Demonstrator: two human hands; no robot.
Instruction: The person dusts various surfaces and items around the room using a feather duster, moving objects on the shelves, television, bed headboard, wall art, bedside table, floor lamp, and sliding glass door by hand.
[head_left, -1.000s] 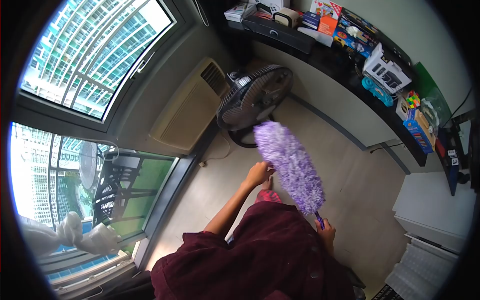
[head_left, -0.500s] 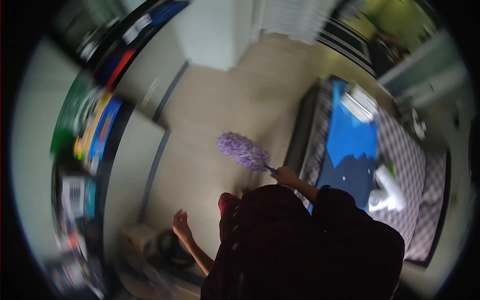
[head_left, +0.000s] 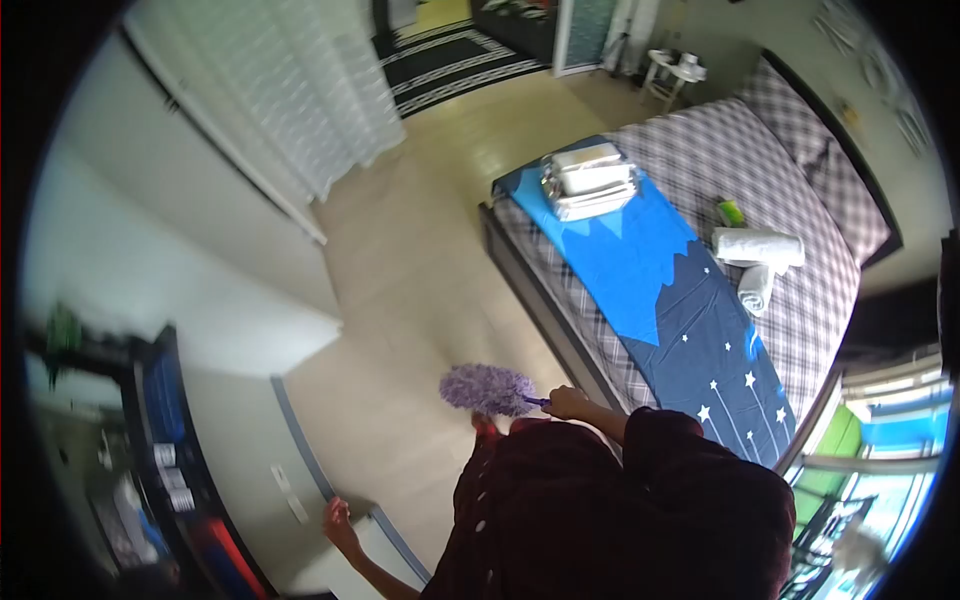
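right hand [head_left: 567, 402]: holds the handle end of the purple duster; fingers curled closed around the handle, pinch detail too small to tell.
left hand [head_left: 338, 515]: free in view, out to the side, nearest the dark baseboard [head_left: 300, 430]; fingers look loosely bent, can't tell if they are spread or pressed together; contact with wall can't tell.
duster [head_left: 488, 389]: fluffy purple head points left, away from right hand, over the pale floor [head_left: 420, 290], in front of the person's dark red clothing [head_left: 570, 510]; beside the bed, apart from it.
bed [head_left: 680, 150]: plaid cover, right of duster.
blanket [head_left: 640, 290]: blue and navy with white stars, laid across the bed.
white stack [head_left: 592, 183]: folded items, on the blanket near its far end.
white rolls [head_left: 757, 247]: on the plaid cover, beside the blanket; small green item [head_left: 731, 213] near them.
pillows [head_left: 850, 190]: plaid, at the dark headboard [head_left: 835, 130].
white curtain [head_left: 300, 90]: hangs upper left.
rug [head_left: 465, 62]: black with pale patterned bands, far end.
shelf [head_left: 180, 450]: dark, lower left, blurry items on it.
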